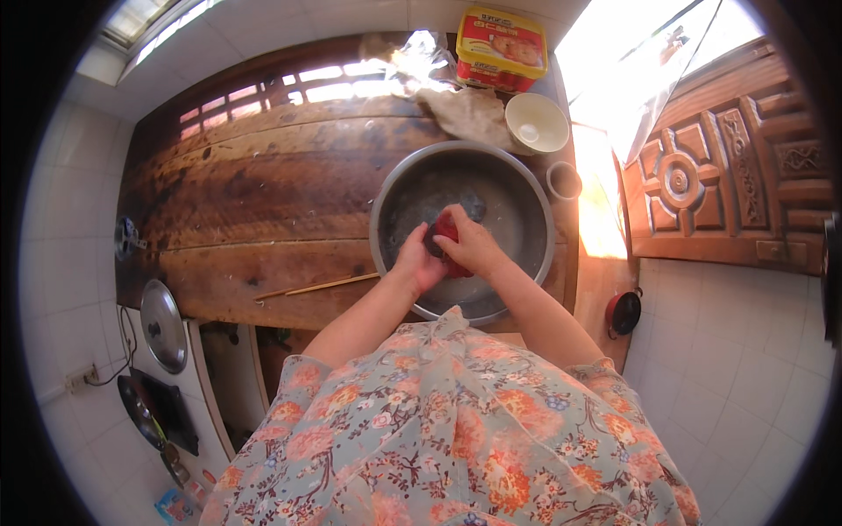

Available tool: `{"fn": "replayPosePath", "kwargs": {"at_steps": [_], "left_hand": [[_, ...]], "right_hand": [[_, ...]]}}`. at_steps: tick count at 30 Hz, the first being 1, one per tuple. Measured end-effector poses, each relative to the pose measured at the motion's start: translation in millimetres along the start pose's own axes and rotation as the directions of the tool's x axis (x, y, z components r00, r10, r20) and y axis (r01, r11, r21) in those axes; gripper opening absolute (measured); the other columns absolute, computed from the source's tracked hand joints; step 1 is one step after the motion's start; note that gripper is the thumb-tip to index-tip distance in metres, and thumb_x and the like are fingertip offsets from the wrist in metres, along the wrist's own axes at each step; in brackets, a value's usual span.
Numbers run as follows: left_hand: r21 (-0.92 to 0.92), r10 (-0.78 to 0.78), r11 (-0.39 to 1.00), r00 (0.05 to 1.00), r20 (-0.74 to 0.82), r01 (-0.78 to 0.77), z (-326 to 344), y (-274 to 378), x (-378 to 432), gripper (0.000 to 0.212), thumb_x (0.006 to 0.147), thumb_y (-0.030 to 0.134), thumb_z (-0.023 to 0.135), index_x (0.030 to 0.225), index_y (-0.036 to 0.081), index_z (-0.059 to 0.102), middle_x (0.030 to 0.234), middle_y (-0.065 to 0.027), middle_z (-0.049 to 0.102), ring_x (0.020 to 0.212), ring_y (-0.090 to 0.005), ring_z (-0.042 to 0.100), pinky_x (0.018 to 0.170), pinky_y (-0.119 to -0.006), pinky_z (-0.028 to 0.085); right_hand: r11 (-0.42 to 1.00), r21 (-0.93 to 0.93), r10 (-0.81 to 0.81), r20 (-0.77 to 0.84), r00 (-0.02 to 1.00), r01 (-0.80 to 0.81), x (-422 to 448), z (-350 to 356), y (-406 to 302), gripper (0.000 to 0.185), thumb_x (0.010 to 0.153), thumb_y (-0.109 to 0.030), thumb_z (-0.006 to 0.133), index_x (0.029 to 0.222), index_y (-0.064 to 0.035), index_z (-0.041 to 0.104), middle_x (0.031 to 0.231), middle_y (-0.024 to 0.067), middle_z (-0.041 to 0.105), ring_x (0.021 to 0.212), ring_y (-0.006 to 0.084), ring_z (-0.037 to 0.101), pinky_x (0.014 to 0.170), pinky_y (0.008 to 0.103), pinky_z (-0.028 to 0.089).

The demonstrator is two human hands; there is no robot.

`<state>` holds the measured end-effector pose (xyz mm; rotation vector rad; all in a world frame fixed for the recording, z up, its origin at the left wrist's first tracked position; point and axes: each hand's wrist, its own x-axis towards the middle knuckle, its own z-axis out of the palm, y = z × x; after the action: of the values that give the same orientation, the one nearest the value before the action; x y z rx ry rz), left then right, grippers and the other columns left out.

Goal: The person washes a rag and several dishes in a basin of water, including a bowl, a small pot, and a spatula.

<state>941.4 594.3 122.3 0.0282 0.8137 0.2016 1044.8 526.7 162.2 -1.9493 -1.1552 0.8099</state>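
A wide metal basin [543, 263] stands on the wooden table directly in front of me. Both my hands are over its inside, close together. Between them is a small red object [447, 227] with a dark round part; my fingers cover much of it, and I cannot tell what it is. My left hand [421, 262] supports it from the left and below. Across its top and right side, my right hand [475, 244] is closed around the red part. Just beyond my fingers, a dark blurred patch [468, 202] shows on the basin's bottom.
Behind the basin are a cream bowl [536, 123], a crumpled cloth [470, 115] and a yellow-and-red plastic tub [501, 49]. A cup [564, 181] stands close at its right. Chopsticks [322, 286] lie left on the table [263, 204]. A pot lid [163, 327] is at lower left.
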Motion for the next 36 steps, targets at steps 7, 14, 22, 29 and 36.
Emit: {"fn": "replayPosePath", "kwargs": {"at_steps": [7,14,22,29,36], "left_hand": [[0.077,-0.073,0.995,0.992,0.101,0.066,11,2,-12,0.036,0.091,0.034,0.028,0.108,0.011,0.05,0.112,-0.0067,0.053,0.104,-0.0241,0.049,0.092,-0.041,0.036],[0.171,-0.07,0.984,0.99,0.121,0.048,10,9,-14,0.035,0.09,0.036,0.03,0.105,0.014,0.053,0.105,-0.0047,0.056,0.099,-0.0207,0.05,0.085,-0.04,0.038],[0.041,-0.1,0.995,0.98,0.17,0.094,15,9,-17,0.036,0.092,0.033,0.027,0.109,0.011,0.049,0.109,-0.0055,0.054,0.104,-0.0209,0.048,0.09,-0.037,0.035],[0.141,0.024,0.989,0.996,0.085,-0.036,23,-2,-21,0.034,0.091,0.032,0.027,0.107,0.011,0.048,0.107,-0.0049,0.053,0.103,-0.0223,0.047,0.087,-0.04,0.035],[0.052,0.097,0.993,0.992,0.084,-0.101,5,9,-15,0.033,0.09,0.028,0.031,0.103,0.004,0.05,0.105,-0.0112,0.054,0.099,-0.0243,0.051,0.087,-0.038,0.038]], "right_hand": [[0.987,-0.08,-0.132,0.057,0.99,0.136,-10,9,1,0.021,0.078,-0.015,0.053,0.098,-0.0081,0.048,0.083,0.019,0.06,0.078,0.0378,0.056,0.067,0.0421,0.045],[0.972,-0.169,-0.164,0.004,0.986,0.162,-9,18,-7,0.014,0.079,-0.016,0.051,0.091,-0.0085,0.048,0.076,0.0172,0.06,0.072,0.0358,0.058,0.063,0.0449,0.046],[0.965,-0.177,-0.202,-0.034,0.979,0.193,-3,13,-15,0.013,0.08,-0.015,0.05,0.089,-0.0075,0.045,0.076,0.0168,0.059,0.071,0.0358,0.057,0.061,0.0445,0.045],[0.958,-0.251,-0.165,-0.075,0.983,0.141,5,1,-11,0.013,0.08,-0.016,0.049,0.089,-0.007,0.045,0.074,0.0196,0.058,0.071,0.037,0.056,0.061,0.0446,0.044],[0.983,-0.181,0.006,0.038,0.999,0.001,-17,-9,4,0.012,0.08,-0.015,0.049,0.089,-0.0078,0.048,0.082,0.0133,0.059,0.074,0.0338,0.057,0.063,0.0422,0.044]]}}
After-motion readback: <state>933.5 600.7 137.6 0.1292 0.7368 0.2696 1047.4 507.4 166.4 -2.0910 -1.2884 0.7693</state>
